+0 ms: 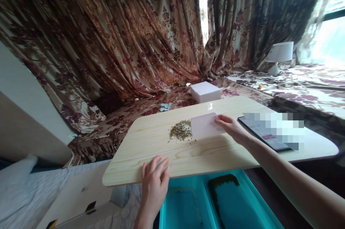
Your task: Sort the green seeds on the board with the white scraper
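A pale, thin rectangular scraper card (pixel 205 126) is pinched in my right hand (pixel 229 125) above the light wooden tabletop (pixel 140 150). The card's left edge meets the right side of a loose pile of mixed green and whitish grains (pixel 181 130); I cannot tell what kind they are. A few grains lie scattered around the pile. My left hand (pixel 155 175) rests with its fingers spread on the near edge of the tabletop, holding nothing.
Below the near edge sits a turquoise divided tub (pixel 185 207) with dark green matter in its right compartment. A tablet (pixel 261 133) lies right of my right hand. Behind stand a white box (pixel 205 91) and a lamp (pixel 280 53). A cardboard box (pixel 78 193) is at lower left.
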Tool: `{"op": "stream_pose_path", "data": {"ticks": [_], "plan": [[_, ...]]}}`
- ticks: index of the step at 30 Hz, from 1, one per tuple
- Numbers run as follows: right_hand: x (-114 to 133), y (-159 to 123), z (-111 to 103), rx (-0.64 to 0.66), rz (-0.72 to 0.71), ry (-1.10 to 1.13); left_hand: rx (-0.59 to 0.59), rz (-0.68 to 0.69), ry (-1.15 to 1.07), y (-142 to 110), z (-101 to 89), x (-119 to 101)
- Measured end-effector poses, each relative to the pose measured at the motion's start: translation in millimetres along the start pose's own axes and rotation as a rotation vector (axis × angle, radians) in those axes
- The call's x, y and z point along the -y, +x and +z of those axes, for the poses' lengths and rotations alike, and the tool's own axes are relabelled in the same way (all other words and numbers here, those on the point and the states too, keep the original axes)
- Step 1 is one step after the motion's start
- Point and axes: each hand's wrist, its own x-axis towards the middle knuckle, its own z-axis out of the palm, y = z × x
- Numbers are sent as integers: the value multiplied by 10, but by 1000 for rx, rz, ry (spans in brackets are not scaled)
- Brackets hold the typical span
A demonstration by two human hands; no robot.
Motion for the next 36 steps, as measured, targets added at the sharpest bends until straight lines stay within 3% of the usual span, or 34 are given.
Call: {"op": "stream_pose_path", "data": {"ticks": [21,36], "plan": [[-25,12,1,72,19,-10,-6,16,13,10,1,6],[98,-191,-253,356,147,-112,-38,48,26,-3,-3,18]]}}
